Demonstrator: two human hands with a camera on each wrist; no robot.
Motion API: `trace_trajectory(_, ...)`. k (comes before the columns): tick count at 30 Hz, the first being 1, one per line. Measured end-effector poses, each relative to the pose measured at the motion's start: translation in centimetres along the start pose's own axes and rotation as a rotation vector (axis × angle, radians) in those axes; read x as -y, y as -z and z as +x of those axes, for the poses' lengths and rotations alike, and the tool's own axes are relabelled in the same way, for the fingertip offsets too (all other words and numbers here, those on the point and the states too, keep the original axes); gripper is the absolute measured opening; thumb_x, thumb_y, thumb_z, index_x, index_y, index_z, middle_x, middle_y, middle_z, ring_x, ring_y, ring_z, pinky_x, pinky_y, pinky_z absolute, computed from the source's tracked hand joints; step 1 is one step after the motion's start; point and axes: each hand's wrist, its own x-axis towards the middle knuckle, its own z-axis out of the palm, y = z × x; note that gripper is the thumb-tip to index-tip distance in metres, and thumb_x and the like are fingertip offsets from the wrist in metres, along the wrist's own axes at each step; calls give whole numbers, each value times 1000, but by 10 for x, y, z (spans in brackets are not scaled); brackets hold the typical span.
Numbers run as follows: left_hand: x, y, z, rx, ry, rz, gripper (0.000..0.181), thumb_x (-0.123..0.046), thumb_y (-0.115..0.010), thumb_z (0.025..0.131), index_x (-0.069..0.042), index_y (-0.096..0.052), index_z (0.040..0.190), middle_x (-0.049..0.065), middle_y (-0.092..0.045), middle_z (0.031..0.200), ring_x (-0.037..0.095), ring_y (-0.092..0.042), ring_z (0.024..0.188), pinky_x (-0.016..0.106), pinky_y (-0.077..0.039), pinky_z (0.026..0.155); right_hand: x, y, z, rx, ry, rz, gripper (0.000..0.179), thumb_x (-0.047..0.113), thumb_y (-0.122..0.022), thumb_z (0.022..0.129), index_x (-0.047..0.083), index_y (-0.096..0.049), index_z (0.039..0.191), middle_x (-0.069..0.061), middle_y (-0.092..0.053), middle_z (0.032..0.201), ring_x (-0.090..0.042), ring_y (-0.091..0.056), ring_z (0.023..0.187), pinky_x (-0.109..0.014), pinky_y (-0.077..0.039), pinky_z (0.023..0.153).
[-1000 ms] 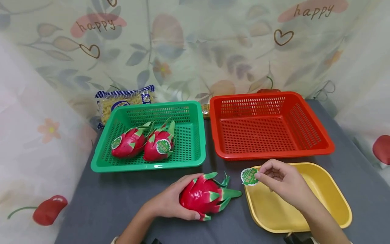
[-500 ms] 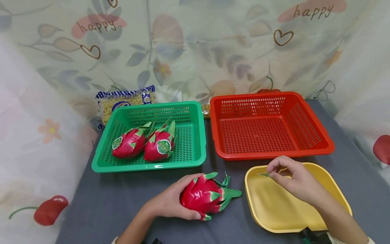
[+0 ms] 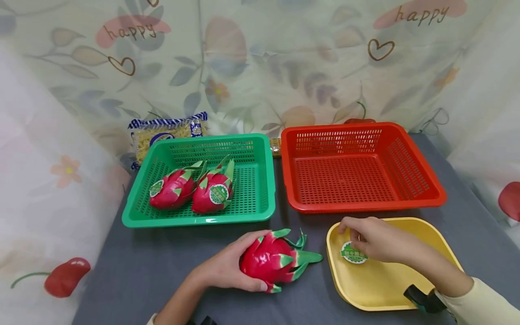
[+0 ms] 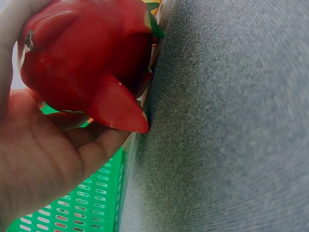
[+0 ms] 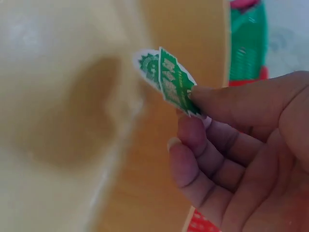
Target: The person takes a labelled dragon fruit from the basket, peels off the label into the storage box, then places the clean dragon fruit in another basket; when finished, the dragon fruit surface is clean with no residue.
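Note:
A pink-red dragon fruit with green-tipped scales lies on its side on the grey cloth, stem end to the right. My left hand grips its left end, thumb in front. In the left wrist view the palm and fingers curl round the dragon fruit. Over the yellow tray, my right hand pinches a round green-and-white sticker. The right wrist view has thumb and fingertips on one edge of the sticker, its printed face showing.
Two dragon fruits with stickers on them lie in the green basket at the left. A red basket stands behind the yellow tray. A pasta bag leans behind the green basket, against the patterned curtain.
My right hand has brought the sticker over the tray and lowered it inside, turning so the printed side faces up again. The left hand and its dragon fruit stay in place.

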Motion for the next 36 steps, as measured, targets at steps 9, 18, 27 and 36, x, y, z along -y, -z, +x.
trace_trajectory(9, 0, 1, 0, 9, 2, 0, 93, -30, -89, 73, -39, -36, 149, -7, -43, 142, 24, -43, 129, 32, -57, 82, 0, -18, 12, -32, 3, -158, 29, -6, -74, 80, 19, -59, 80, 13, -51, 70, -3, -43, 59, -23, -40, 54)
trace_trajectory(18, -2, 0, 1, 10, 20, -5, 94, -31, -89, 72, -40, -36, 149, -9, -43, 142, 22, -43, 130, 32, -57, 83, 1, -27, 14, -52, 56, -406, 38, -8, -76, 70, 21, -52, 73, 14, -40, 65, -6, -34, 56, -23, -30, 51)
trace_trajectory(27, -2, 0, 1, 16, 26, -16, 94, -31, -90, 72, -40, -35, 149, -9, -43, 142, 22, -43, 130, 33, -57, 83, 4, -34, 16, -68, 62, -580, 35, -5, -81, 66, 19, -57, 76, 10, -42, 65, -7, -39, 54, -28, -36, 45)
trace_trajectory(36, -1, 1, 1, 20, 14, -19, 94, -31, -89, 73, -39, -35, 149, -8, -42, 142, 22, -42, 130, 33, -57, 83, 3, -41, 17, -106, 108, -683, 27, -2, -81, 68, 16, -63, 77, 5, -50, 65, -9, -47, 53, -30, -41, 41)
